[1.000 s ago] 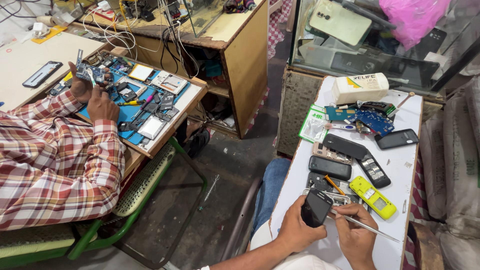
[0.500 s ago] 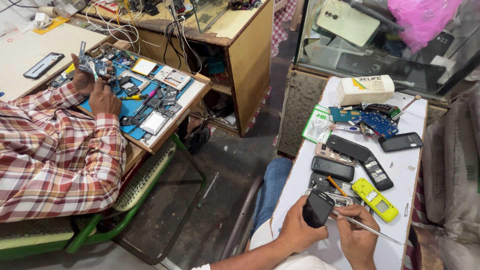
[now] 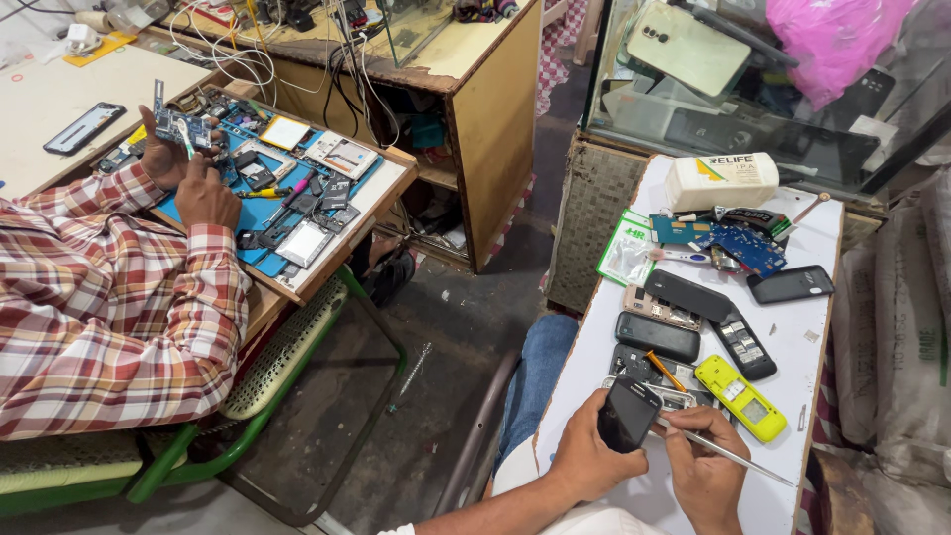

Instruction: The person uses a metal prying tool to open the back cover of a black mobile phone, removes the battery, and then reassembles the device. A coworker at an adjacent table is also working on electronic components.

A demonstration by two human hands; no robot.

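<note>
Two hands: both at the near end of the white table (image 3: 812,327), same as a second ago
Left hand (image 3: 584,461): fingers wrapped round a small black phone (image 3: 627,413), held upright just above the table edge
Right hand (image 3: 705,476): pinching a thin metal tool (image 3: 733,456), tip close to the phone's lower side
Change: view drifted a little; the phone and tool have barely moved, so I judge the work on the phone is ongoing
Near right: yellow phone (image 3: 740,398)
Far: black handsets, blue circuit board (image 3: 745,246)
Left: co-worker in a plaid sleeve (image 3: 119,297) at a blue mat (image 3: 188,213)
</note>
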